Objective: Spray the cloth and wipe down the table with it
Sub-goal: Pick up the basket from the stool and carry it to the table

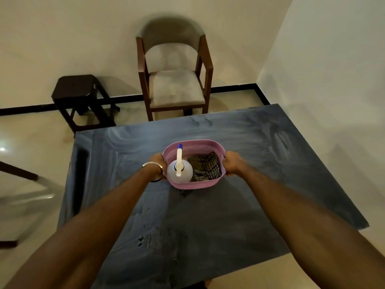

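A pink perforated basket [187, 185] sits near the middle of the dark blue-grey table [260, 195]. Inside it, on the left, stands a clear spray bottle [179, 171] with a white nozzle and blue tip. A checked cloth [207, 168] lies crumpled in the basket's right half. My left hand [157, 161], with a metal bangle at the wrist, grips the basket's left end. My right hand [232, 162] grips its right end. Both arms reach out over the table.
A wooden armchair [177, 88] with a grey cushion stands beyond the table's far edge. A dark stool [80, 92] is to its left against the wall. Another piece of furniture [18, 174] shows at the left edge. The table surface carries streaky smears.
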Demonstrator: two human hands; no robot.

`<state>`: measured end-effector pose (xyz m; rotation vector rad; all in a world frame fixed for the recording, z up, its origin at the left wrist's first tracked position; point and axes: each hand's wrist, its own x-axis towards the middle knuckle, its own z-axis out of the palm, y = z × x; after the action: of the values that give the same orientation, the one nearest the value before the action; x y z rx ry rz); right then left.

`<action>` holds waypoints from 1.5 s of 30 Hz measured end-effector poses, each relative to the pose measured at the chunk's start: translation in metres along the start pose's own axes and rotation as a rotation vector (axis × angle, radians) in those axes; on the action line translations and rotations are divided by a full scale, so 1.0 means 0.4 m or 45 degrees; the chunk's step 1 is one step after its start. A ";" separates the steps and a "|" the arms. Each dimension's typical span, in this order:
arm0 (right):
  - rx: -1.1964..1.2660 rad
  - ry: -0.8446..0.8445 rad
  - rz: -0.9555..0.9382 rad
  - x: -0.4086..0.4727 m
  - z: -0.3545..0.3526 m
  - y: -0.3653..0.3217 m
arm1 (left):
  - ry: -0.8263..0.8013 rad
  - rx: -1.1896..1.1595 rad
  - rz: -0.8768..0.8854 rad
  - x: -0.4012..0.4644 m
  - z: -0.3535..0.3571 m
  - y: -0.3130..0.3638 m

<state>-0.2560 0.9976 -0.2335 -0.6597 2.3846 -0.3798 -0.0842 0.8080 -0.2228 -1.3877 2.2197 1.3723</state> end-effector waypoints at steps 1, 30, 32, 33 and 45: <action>-0.004 -0.009 -0.003 0.014 -0.002 -0.001 | 0.003 -0.006 -0.004 0.011 0.002 0.001; 0.044 -0.054 -0.059 0.251 -0.048 -0.040 | 0.044 0.005 -0.103 0.173 -0.016 0.057; 0.054 -0.065 -0.061 0.257 -0.047 -0.039 | 0.052 0.031 -0.103 0.176 -0.016 0.057; 0.060 -0.069 -0.066 0.259 -0.045 -0.038 | 0.061 0.041 -0.100 0.176 -0.015 0.058; -0.064 0.467 -0.177 0.233 -0.050 -0.048 | 0.260 -0.010 -0.056 0.159 -0.003 0.078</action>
<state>-0.3251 0.9331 -0.2565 -0.8425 2.7082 -0.5407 -0.1429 0.7721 -0.2396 -1.6356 2.2925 1.2783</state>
